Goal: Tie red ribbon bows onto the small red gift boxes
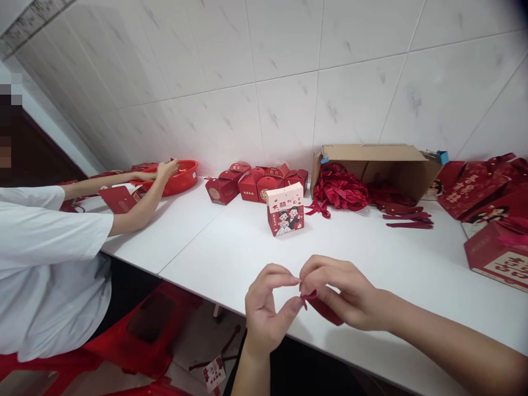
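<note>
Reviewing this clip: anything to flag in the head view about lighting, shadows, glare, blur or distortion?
Head view: soft light, a faint shadow on the white table below the right hand; head view: no harsh glare on the printed box; head view: top right corner dark, left edge partly pixelated; head view: tiled wall looks slanted, probably wide-angle tilt.

the left hand (264,311) is curving its parted thumb (291,312) and forefinger (284,281) toward the right hand (344,291), which is pinching; the right forearm (437,335) is slanting inward.
</note>
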Motion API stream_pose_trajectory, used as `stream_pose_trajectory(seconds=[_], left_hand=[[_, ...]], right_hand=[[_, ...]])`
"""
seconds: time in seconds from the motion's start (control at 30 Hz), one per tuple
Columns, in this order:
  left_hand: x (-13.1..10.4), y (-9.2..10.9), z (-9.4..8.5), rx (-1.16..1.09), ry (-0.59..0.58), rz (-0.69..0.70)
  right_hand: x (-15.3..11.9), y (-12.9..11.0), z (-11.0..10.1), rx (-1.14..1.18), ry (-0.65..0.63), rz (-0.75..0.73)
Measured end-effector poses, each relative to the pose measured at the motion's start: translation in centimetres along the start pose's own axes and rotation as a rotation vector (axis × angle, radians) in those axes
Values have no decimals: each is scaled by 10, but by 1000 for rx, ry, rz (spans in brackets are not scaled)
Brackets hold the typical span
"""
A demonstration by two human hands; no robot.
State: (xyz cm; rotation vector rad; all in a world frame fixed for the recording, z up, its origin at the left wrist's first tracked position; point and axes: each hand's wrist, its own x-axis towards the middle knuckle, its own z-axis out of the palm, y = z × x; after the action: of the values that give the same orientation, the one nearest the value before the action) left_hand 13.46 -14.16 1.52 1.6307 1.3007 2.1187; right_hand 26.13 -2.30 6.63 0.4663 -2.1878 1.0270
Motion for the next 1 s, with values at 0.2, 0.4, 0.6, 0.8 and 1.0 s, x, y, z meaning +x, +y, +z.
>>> stream_pose_trajectory(seconds=[0.2,0.4,0.6,0.8,1.0], left_hand=[[0,4,-6,-33,-31,35],[-1,8,-3,-5,-29,-52],[-5,7,-5,90,23,-8],[-6,8,-3,71,-51,-27],[-7,16,-4,48,-78,-69]], right_hand=[[1,-6,0,249,-90,147],[0,0,6,569,-29,327],[-2,3,11,454,-5,291],[0,3,4,333,-31,243],[1,3,-5,351,-143,203]])
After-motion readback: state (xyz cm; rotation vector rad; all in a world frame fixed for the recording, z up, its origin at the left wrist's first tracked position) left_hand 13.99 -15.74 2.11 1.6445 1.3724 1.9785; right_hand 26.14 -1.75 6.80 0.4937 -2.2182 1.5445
